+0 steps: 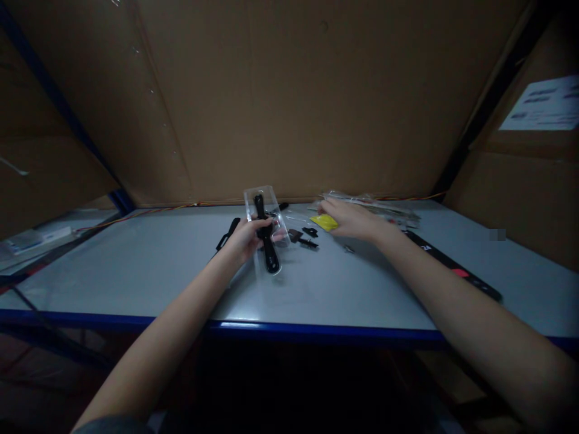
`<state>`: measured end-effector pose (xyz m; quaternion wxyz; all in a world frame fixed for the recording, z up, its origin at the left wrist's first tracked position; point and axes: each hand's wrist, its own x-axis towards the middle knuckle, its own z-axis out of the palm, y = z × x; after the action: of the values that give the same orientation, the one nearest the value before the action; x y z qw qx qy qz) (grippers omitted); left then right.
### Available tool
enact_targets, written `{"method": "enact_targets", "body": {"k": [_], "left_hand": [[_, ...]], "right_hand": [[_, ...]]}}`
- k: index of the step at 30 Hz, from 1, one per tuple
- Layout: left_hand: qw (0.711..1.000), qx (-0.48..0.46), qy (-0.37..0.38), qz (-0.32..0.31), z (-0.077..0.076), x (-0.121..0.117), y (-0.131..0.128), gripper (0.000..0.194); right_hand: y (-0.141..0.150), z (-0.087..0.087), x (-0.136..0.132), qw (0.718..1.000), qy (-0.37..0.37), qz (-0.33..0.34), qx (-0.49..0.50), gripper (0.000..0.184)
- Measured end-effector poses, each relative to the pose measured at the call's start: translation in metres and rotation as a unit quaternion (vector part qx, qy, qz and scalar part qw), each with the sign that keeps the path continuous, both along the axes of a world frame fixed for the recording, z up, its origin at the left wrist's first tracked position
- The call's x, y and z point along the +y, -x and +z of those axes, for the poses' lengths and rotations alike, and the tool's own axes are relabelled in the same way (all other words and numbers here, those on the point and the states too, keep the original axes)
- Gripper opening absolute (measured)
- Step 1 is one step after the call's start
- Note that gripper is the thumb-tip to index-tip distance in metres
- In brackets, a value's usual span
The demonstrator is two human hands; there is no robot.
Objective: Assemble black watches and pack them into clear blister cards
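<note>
My left hand point(246, 239) is shut on a clear plastic blister pack point(266, 229), which stands tilted on the grey table with a black watch-like strap point(268, 244) inside it. A loose black strap piece point(228, 234) lies just left of that hand. My right hand point(351, 220) reaches over a small yellow packet point(324, 222), its fingertips at the packet's right end. Between my hands lie several small black plastic parts point(304, 236). Behind my right hand is a heap of clear plastic bags point(371, 206).
The grey shelf top point(136, 271) has a blue front edge and cardboard walls behind it. A long black strip point(452, 265) with a red mark lies at right. Orange and dark wires run along the back edge. A paper label point(540, 103) is on the right-hand cardboard.
</note>
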<state>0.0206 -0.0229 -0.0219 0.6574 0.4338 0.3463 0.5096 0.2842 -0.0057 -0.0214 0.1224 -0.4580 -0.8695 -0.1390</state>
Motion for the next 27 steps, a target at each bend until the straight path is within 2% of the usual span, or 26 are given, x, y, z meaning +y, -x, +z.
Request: {"method": "enact_targets", "body": {"k": [5, 12, 14, 17, 19, 21, 23, 27], "left_hand": [[1.000, 0.001, 0.001, 0.002, -0.003, 0.003, 0.001, 0.020], [1.000, 0.003, -0.003, 0.005, -0.003, 0.001, 0.000, 0.018], [1.000, -0.006, -0.005, 0.001, -0.003, 0.000, -0.001, 0.017], [1.000, -0.010, -0.013, 0.005, -0.002, -0.001, -0.001, 0.016], [1.000, -0.007, -0.014, 0.004, -0.002, -0.001, -0.002, 0.016], [1.000, -0.004, -0.004, 0.006, 0.000, -0.001, -0.003, 0.015], [1.000, 0.002, 0.012, 0.011, 0.002, -0.003, -0.004, 0.014], [1.000, 0.006, 0.023, 0.011, 0.005, -0.005, -0.005, 0.013]], "right_hand": [[0.007, -0.001, 0.002, 0.995, -0.044, 0.028, -0.085, 0.024], [0.013, -0.004, 0.000, 0.979, -0.072, 0.072, -0.175, 0.030], [0.005, -0.006, -0.001, 0.977, -0.073, 0.058, -0.190, 0.038], [-0.009, -0.010, -0.002, 0.979, -0.057, -0.014, -0.194, 0.064], [-0.017, -0.013, -0.005, 0.982, -0.040, -0.061, -0.175, 0.081], [-0.021, -0.015, -0.008, 0.986, -0.021, -0.077, -0.146, 0.090], [-0.021, -0.015, -0.012, 0.989, -0.015, -0.072, -0.126, 0.087], [-0.021, -0.008, -0.016, 0.991, -0.042, -0.044, -0.118, 0.069]]}}
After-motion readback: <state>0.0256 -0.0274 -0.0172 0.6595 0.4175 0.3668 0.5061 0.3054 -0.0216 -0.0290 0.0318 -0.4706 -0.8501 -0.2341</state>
